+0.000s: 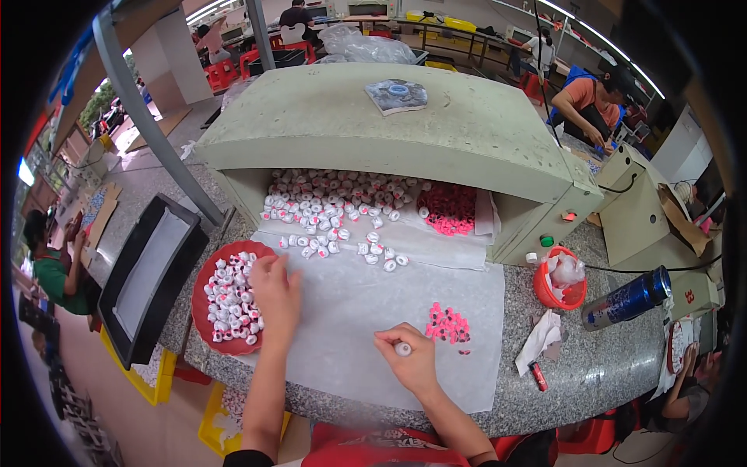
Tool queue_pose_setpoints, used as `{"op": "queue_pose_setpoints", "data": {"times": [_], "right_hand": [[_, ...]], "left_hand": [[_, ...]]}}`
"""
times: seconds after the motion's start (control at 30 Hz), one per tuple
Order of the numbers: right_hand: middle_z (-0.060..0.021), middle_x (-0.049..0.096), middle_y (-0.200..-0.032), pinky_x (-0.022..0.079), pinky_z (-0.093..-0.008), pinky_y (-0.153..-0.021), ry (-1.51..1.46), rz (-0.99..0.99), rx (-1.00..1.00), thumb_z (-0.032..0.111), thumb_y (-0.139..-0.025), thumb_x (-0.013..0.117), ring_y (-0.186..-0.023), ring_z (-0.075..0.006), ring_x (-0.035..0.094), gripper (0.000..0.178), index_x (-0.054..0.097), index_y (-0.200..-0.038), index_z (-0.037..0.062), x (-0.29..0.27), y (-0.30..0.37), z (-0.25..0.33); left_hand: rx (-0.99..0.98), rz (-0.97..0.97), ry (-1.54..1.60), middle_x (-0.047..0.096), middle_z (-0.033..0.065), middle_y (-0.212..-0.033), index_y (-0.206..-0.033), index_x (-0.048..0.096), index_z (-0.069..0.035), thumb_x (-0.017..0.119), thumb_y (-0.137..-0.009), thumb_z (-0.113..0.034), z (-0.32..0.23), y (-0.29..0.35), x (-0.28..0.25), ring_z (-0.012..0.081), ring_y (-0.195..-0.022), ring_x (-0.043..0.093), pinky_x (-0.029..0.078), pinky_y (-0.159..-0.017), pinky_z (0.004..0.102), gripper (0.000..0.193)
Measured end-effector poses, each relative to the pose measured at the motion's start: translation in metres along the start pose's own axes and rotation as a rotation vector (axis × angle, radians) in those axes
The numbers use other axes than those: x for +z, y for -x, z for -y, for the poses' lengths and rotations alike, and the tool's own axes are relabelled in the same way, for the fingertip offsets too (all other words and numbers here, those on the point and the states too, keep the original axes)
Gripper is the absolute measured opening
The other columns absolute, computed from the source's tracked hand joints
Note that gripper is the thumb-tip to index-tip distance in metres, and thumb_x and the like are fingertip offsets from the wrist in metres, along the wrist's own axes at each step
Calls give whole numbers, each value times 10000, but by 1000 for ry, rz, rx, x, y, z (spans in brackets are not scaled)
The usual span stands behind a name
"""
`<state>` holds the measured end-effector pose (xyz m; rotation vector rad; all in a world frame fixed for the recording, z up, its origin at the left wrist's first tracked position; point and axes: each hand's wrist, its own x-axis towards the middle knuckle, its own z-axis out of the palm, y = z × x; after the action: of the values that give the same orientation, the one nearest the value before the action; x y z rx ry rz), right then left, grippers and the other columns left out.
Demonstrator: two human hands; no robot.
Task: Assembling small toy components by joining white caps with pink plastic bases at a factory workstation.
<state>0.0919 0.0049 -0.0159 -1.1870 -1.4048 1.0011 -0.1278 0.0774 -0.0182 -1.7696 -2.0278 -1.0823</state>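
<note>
My left hand [276,294] is over the right rim of a red scalloped bowl [201,311], palm down, its bent fingers apart; no piece shows in it. Heaped in the bowl are small white figure pieces [233,300] with pink and dark marks. Closer to the sheet's middle, my right hand [412,359] is closed round a white pen-like tool [403,349], whose rounded end sticks up between the fingers. Just right of that hand, small flat pink pieces [447,323], some with dark parts, lie scattered on the white paper sheet [334,342].
Ahead stands a pale green box-like machine [381,140] with many white pieces [334,194] and a pink pile [451,208] inside. A black tray [128,327] leans left. At right are an orange basket [562,300], a blue tumbler [622,300] and a red lighter-like stick [538,377].
</note>
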Motion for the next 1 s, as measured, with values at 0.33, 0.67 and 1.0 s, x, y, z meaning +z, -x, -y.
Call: {"op": "queue_pose_setpoints", "data": {"times": [0.33, 0.67, 1.0], "right_hand": [[-22, 546, -801, 426, -209, -604, -9, -99, 131, -21, -708, 652, -649, -85, 526, 218, 568, -905, 21, -27, 10, 11], [-83, 561, -911, 450, -241, -639, -414, -109, 136, -40, -699, 618, -695, -127, 555, 270, 511, -944, 3, -46, 11, 48], [-112, 621, -712, 471, -256, -519, 95, -175, -312, 7, -661, 657, -591, -167, 608, 252, 581, -900, -20, -49, 30, 72]], "left_hand": [[-436, 454, 639, 600, 186, -917, -1011, 551, 9, 630, -749, -81, -25, 7, 44, 276, -854, 601, 497, -722, 346, 288], [-902, 772, 2090, 590, 146, -1012, -995, 556, 13, 565, -787, 21, -81, 59, -27, 205, -935, 584, 469, -856, 316, 208], [-376, 441, 1547, 510, 119, -1023, -993, 537, 45, 539, -734, 156, -111, 62, -51, 207, -983, 546, 477, -844, 308, 282]]}}
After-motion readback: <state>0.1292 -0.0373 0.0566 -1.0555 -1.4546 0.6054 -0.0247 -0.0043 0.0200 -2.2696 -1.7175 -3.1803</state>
